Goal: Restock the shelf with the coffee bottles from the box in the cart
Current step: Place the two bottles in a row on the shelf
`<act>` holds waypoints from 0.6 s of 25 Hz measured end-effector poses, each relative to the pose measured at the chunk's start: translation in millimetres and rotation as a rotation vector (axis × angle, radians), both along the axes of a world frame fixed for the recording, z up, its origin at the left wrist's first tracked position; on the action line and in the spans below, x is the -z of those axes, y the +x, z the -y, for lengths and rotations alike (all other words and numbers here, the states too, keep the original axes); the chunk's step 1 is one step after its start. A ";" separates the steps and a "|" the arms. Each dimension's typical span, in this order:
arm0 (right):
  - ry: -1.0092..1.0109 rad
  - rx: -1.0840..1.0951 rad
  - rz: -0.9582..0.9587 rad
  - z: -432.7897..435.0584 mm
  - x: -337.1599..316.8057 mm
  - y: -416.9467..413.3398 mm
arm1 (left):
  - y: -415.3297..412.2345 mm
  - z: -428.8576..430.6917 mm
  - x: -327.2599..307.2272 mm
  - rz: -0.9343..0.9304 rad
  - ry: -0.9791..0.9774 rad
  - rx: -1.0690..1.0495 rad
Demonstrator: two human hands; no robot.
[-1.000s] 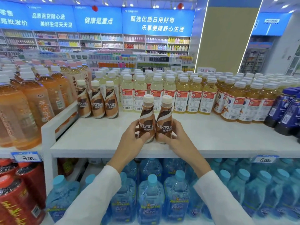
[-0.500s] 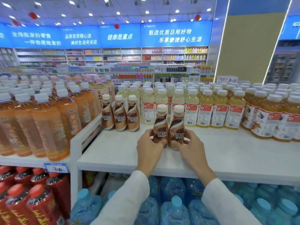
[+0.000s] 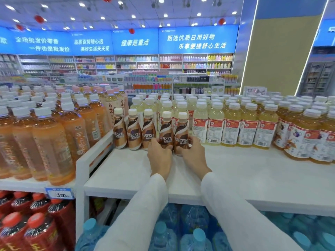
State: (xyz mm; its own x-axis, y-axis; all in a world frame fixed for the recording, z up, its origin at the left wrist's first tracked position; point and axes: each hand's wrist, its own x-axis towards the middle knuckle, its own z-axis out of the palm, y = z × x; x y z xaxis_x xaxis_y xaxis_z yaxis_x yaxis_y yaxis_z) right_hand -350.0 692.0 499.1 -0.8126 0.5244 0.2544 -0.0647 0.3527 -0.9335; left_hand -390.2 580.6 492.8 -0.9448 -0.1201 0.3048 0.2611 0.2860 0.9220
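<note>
At frame centre, on the shelf [image 3: 235,171], the left hand [image 3: 159,157] grips one upright coffee bottle [image 3: 166,128], the right hand [image 3: 194,156] a second bottle [image 3: 181,131]; three more bottles [image 3: 134,132] stand just left.

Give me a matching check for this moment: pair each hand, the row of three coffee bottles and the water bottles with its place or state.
Things:
1. left hand
2. right hand
3. row of three coffee bottles
4. water bottles

Places or states:
A. under the white shelf
B. grips the fifth coffee bottle, beside the yellow drinks
C. stands by the divider
D. grips the fourth coffee bottle, beside the row of three

Pairs: 1-D, 2-B, 3-C, 4-A
</note>
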 end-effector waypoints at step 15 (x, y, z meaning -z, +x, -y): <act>0.043 -0.035 -0.052 0.5 14.7 -27.0 | -18.9 -3.7 0.3 -0.016 0.034 -0.071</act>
State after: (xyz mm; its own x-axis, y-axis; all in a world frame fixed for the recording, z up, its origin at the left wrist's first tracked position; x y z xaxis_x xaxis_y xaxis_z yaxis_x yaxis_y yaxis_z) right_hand -377.0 691.5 484.5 -0.8153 0.4835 0.3185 -0.1259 0.3889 -0.9127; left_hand -409.1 584.3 492.5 -0.9288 -0.1968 0.3141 0.2559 0.2728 0.9274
